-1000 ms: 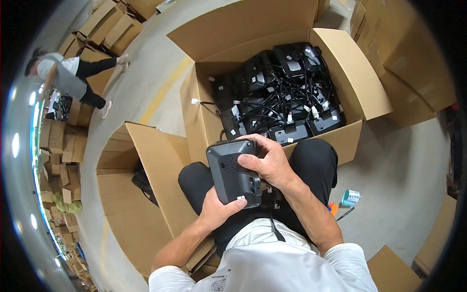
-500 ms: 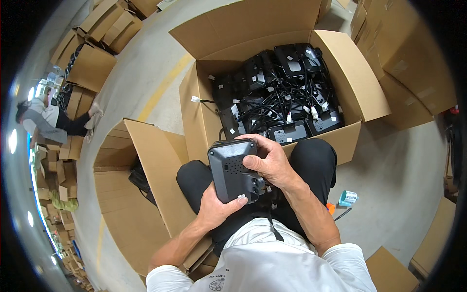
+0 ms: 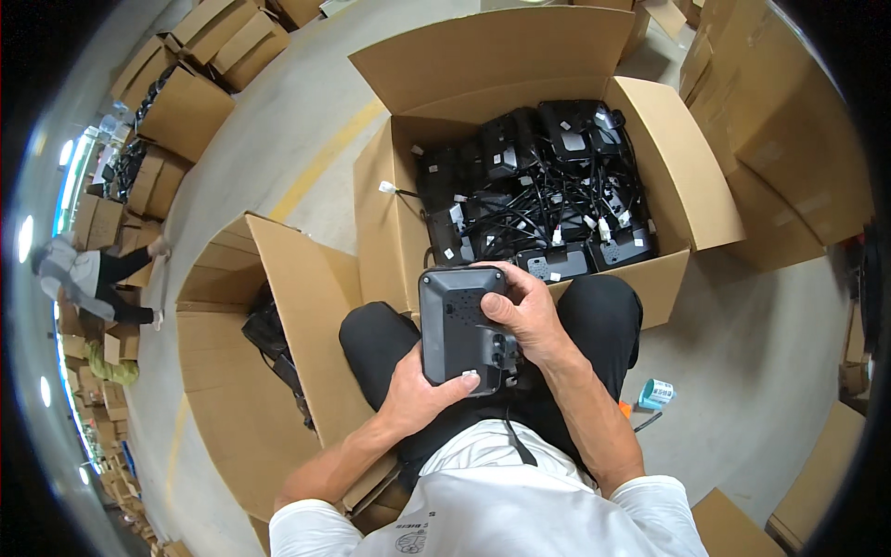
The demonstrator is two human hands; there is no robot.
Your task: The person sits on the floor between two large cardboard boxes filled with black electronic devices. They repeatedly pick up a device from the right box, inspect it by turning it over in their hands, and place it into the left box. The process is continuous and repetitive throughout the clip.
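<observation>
Between my two hands, above my lap, is a black plastic device housing (image 3: 457, 325) with rounded corners, a patch of small holes and a bracket with connectors at its lower right. My left hand (image 3: 419, 395) grips its lower left edge, thumb lying near a small white label at the bottom. Around the upper right side is my right hand (image 3: 527, 316), its thumb pressed on the back face and its fingers hidden behind. Just beyond, an open cardboard box (image 3: 379, 223) holds several similar black devices (image 3: 509, 139) with tangled black cables and white plugs.
Left of my knees stands another open carton (image 3: 306, 325) with black devices inside. Stacked cartons (image 3: 780, 121) rise at the right. A blue-white tape roll (image 3: 656, 394) lies on the floor by my right knee. Far left, another person (image 3: 83, 274) is among boxes.
The device has shifted slightly right in the picture, still in both hands, and sits more upright. The view has turned a little. The person at far left has changed position.
</observation>
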